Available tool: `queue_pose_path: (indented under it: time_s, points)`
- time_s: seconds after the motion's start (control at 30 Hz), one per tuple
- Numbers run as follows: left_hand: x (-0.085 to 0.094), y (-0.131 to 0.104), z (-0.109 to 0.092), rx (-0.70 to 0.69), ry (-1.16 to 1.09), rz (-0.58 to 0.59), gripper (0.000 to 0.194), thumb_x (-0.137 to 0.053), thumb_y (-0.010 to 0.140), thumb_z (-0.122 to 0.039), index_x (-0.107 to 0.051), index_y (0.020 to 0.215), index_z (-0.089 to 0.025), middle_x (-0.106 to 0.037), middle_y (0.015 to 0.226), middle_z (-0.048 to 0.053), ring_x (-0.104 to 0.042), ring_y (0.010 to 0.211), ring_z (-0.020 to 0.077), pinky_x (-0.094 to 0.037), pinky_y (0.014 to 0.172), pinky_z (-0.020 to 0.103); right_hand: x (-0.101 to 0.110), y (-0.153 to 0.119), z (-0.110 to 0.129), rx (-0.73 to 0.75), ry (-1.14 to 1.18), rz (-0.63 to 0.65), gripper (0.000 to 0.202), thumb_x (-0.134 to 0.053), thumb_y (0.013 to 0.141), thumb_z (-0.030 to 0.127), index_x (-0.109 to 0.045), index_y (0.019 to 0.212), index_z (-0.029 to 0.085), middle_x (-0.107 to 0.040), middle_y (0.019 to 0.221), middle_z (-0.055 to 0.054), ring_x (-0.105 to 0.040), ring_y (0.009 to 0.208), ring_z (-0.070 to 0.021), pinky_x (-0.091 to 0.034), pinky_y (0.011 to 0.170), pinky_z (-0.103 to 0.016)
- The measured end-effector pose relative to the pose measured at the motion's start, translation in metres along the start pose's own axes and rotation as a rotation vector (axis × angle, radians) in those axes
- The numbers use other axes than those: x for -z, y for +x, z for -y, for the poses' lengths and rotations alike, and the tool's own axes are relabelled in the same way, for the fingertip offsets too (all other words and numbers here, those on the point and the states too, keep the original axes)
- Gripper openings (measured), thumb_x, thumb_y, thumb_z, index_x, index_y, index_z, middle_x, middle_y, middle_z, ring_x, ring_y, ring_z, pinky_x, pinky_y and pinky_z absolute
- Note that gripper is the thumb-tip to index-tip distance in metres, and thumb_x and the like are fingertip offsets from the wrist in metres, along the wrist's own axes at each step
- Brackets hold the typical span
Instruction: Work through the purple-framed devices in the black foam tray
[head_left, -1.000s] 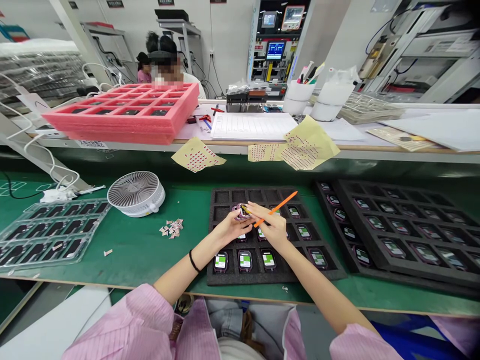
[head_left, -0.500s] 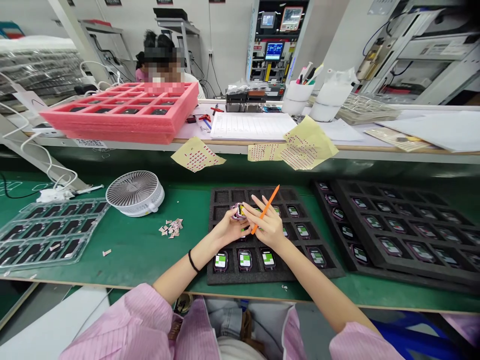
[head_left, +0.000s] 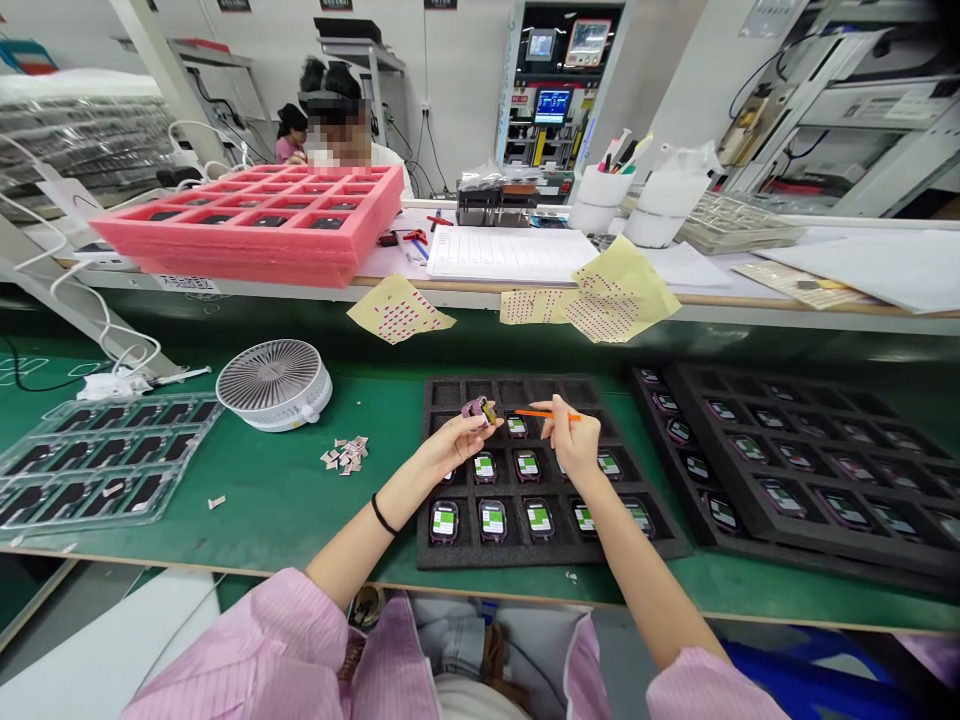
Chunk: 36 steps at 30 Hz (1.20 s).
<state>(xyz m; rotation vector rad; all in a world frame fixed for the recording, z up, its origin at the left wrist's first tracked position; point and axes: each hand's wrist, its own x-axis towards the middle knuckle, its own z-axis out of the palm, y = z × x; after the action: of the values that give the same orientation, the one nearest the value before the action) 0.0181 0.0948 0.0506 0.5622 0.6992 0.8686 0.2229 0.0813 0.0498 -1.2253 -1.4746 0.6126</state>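
Note:
My left hand [head_left: 456,445] is closed on a small purple watch case [head_left: 475,408], held tilted above a black foam tray [head_left: 465,558]. A yellowish part shows at the case's right side. In my right hand [head_left: 571,436] is a thin orange spudger [head_left: 541,413], gripped like a pen. Its tip points left toward the watch case, with a gap between them. Under both hands, the tray's pockets hold several watches with lit green and white screens, such as one watch [head_left: 493,519] in the front row. My right hand and forearm hide some pockets.
Left of the tray are a white fan [head_left: 274,385], a pile of small pale pieces [head_left: 346,455] and a clear plastic tray [head_left: 169,480] of dark parts. More foam trays [head_left: 757,520] with watches stand at right. Above, a shelf holds a pink foam tray [head_left: 247,255]; yellow sheets [head_left: 401,310] hang from its edge.
My right hand has drawn away to the right from the watch case and now holds the spudger nearly level, pointing left. My left hand keeps the case in about the same place.

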Motion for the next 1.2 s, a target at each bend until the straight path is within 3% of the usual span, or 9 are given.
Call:
queue_pose_path:
  time_s: [0.13,0.3,0.4,0.53,0.6,0.8,1.2]
  points:
    - [-0.001,0.001,0.004,-0.101,0.125,-0.043,0.047,-0.077,0.065,-0.019,-0.064,0.111,-0.019,-0.071,0.094,0.006,-0.066,0.076,0.0108,-0.049,0.062,0.017,0.001,0.006,-0.001,0.093,-0.36,-0.089,0.067,-0.025,0.093,0.061,-0.065,0.057,0.021,-0.059,0.049,-0.005,-0.06,0.051,-0.019,-0.044,0.06,-0.03]
    - [-0.002,0.0,0.009,-0.257,0.344,-0.06,0.068,-0.085,0.054,-0.027,-0.061,0.116,-0.015,-0.07,0.096,0.008,-0.066,0.082,0.016,-0.051,0.074,0.026,-0.001,0.012,-0.012,0.005,-0.566,0.046,0.069,-0.023,0.09,0.067,-0.06,0.053,0.022,-0.054,0.044,-0.005,-0.059,0.048,-0.0198,-0.04,0.055,-0.029]
    - [0.0,0.001,0.012,-0.407,0.531,-0.063,0.071,-0.085,0.052,-0.028,-0.06,0.117,-0.014,-0.068,0.103,0.009,-0.064,0.085,0.0168,-0.051,0.077,0.027,-0.001,0.014,-0.012,-0.042,-0.389,0.062,0.063,-0.032,0.084,0.072,-0.059,0.057,0.021,-0.059,0.05,-0.006,-0.06,0.05,-0.0205,-0.043,0.053,-0.03]
    - [0.002,-0.001,0.016,-0.5,0.847,-0.072,0.06,-0.076,0.063,-0.03,-0.06,0.119,-0.015,-0.068,0.098,0.006,-0.058,0.066,0.0099,-0.045,0.059,0.019,-0.001,0.011,0.006,-0.121,0.238,0.01,0.056,-0.038,0.086,0.068,-0.061,0.069,0.02,-0.066,0.062,-0.007,-0.064,0.055,-0.0205,-0.05,0.053,-0.032]
    - [0.001,-0.003,0.016,-0.533,0.948,-0.08,0.055,-0.073,0.066,-0.028,-0.061,0.118,-0.016,-0.068,0.097,0.005,-0.055,0.061,0.0085,-0.043,0.057,0.018,-0.002,0.008,0.015,-0.136,0.396,-0.005,0.052,-0.041,0.086,0.065,-0.061,0.068,0.02,-0.067,0.061,-0.006,-0.065,0.054,-0.0205,-0.053,0.055,-0.034]
    - [-0.003,-0.005,0.015,-0.593,1.016,-0.092,0.052,-0.071,0.066,-0.025,-0.062,0.117,-0.016,-0.068,0.098,0.005,-0.054,0.064,0.009,-0.045,0.058,0.018,-0.009,0.001,0.021,-0.113,0.388,0.118,0.047,-0.049,0.084,0.062,-0.063,0.067,0.02,-0.066,0.06,-0.005,-0.065,0.056,-0.0204,-0.055,0.058,-0.036]
    - [-0.002,-0.004,0.016,-0.591,1.025,-0.091,0.053,-0.071,0.066,-0.025,-0.062,0.118,-0.016,-0.068,0.098,0.005,-0.056,0.064,0.0098,-0.045,0.059,0.019,-0.01,-0.002,0.021,-0.06,0.342,0.11,0.047,-0.046,0.087,0.061,-0.065,0.069,0.021,-0.067,0.061,-0.005,-0.067,0.06,-0.0216,-0.056,0.058,-0.037]
